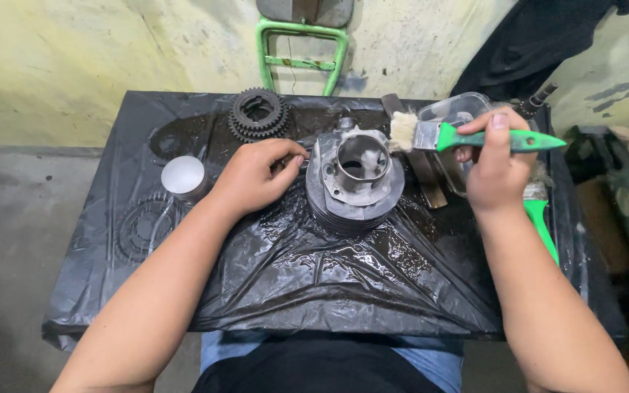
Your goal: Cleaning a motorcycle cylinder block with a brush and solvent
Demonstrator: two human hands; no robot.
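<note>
Finned metal cylinder [354,182], grey, seemingly oily, left hand [256,175] steadying it, right hand [493,171] clasping green-handled brush [467,136].

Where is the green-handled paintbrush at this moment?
In the head view, the paintbrush is held in the right hand at the upper right, with its bristles beside the metal engine cylinder at the centre of the table.

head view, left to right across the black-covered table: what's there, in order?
Round silver-topped piston → stacked dark gears → left hand steadying the part → finned metal cylinder → green-handled brush held in the right hand. The clear container behind the brush overlaps it, so it is left out.
</note>
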